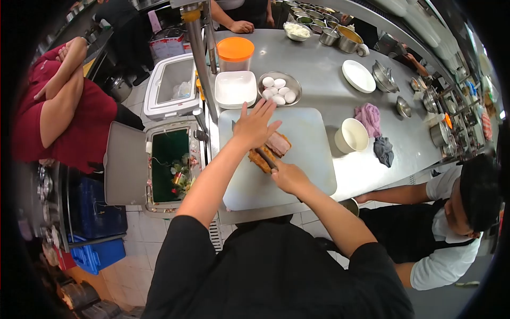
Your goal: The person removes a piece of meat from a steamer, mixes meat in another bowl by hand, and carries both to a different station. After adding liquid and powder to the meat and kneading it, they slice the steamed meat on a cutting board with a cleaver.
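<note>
A white cutting board (313,159) lies at the counter's edge in front of me. On it is cooked meat with a browned crust: one piece shows a pale cut face (278,144), and a browned piece (260,161) sits nearer to me. My right hand (291,178) is closed around the handle of a knife (265,158), which runs between the pieces toward the far left. Over the blade side, my left hand (255,126) is stretched out with its fingers spread, hiding much of the blade and part of the meat.
Beyond the board stand a bowl of eggs (289,96), white dishes (235,88) and an orange-lidded tub (235,49). A cream tub (351,136) and cloths (368,119) are right. An open bin (175,204) and cooler (151,109) stand left. People flank me on both sides.
</note>
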Available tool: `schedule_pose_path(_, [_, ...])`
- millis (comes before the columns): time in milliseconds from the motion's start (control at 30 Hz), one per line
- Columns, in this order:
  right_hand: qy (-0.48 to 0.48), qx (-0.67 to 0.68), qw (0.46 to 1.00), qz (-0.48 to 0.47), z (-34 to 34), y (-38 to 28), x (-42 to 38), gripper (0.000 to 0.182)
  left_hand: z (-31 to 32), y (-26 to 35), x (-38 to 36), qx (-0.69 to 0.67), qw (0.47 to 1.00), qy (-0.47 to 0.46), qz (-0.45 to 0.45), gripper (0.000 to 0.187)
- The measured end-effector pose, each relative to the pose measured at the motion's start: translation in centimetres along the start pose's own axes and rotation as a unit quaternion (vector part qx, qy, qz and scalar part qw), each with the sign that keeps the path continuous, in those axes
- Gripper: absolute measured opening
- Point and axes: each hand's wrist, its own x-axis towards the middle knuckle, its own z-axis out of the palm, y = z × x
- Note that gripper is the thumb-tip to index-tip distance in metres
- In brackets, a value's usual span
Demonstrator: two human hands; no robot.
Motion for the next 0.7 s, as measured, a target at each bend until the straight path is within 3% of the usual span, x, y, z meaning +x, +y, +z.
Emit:
schedule_pose_path(67, [0.003,0.002,1.0,-0.003,-0.2,0.3,0.1,0.028,-0.1,-0.1,-0.4,0.005,1.0,0.017,0.008,0.061])
schedule_pose_path(133, [0.016,-0.007,1.0,-0.026,-0.4,0.1,-0.1,0.029,0.0,0.2,-2.1,-0.061,0.987,0.136,-0.052,0.061])
schedule_pose_path(167, [0.02,-0.003,0.999,-0.028,-1.2,0.0,0.0,0.029,0.6,0.7,-3.7,-0.056,0.988,0.136,-0.048,0.061])
schedule_pose_path(233, [-0.11,0.131,0.98,0.096,-4.3,-2.2,-0.8,0.032,3.6,1.4,-8.1,-0.099,0.956,0.251,-0.113,0.06])
schedule_pose_path(367, [-0.095,0.124,0.983,0.1,-2.4,-1.0,0.0,0.03,5.0,2.6,-10.6,-0.117,0.957,0.203,-0.174,0.061])
schedule_pose_path(433, [0.007,-0.037,0.999,-0.024,0.6,-0.5,-0.2,0.032,4.7,2.3,-11.4,-0.11,0.95,0.231,-0.177,0.065])
schedule_pose_path(700, [0.054,0.013,0.998,-0.041,-0.9,0.8,-2.8,0.025,3.5,1.5,-15.7,-0.117,0.961,0.174,-0.179,0.066])
